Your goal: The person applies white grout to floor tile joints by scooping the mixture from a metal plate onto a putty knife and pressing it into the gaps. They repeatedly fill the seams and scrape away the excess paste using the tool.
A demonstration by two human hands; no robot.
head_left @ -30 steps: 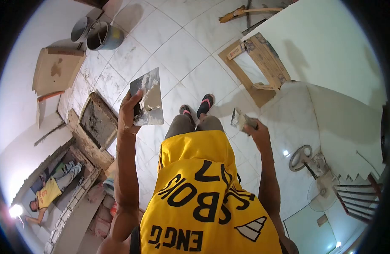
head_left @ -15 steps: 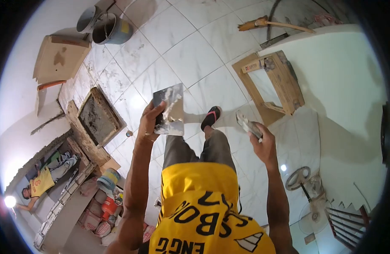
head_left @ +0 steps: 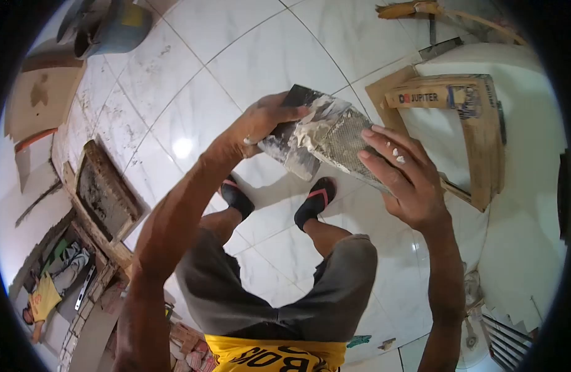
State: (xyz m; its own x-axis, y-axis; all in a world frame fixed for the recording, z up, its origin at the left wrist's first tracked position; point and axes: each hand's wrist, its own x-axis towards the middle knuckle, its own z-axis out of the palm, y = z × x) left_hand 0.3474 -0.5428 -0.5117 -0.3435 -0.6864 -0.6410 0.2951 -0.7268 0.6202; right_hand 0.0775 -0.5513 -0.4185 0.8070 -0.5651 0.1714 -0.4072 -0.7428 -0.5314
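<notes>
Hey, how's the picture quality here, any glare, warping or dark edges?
Head view: strong fisheye warp bends the floor tiles, with a black vignette at the corners; a bright glare spot sits on the tile left of the left hand; hands and plaster-smeared trowel look sharp.

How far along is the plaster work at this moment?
Done: wet plaster sits loaded on the flat board in the left hand. In hand: the right hand presses a trowel against it. Left: all the plaster is on the tools; none shows applied anywhere.

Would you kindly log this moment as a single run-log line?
left hand: holds plaster-smeared trowel | right hand: holds scraper blade against trowel | below: white tile floor
</notes>
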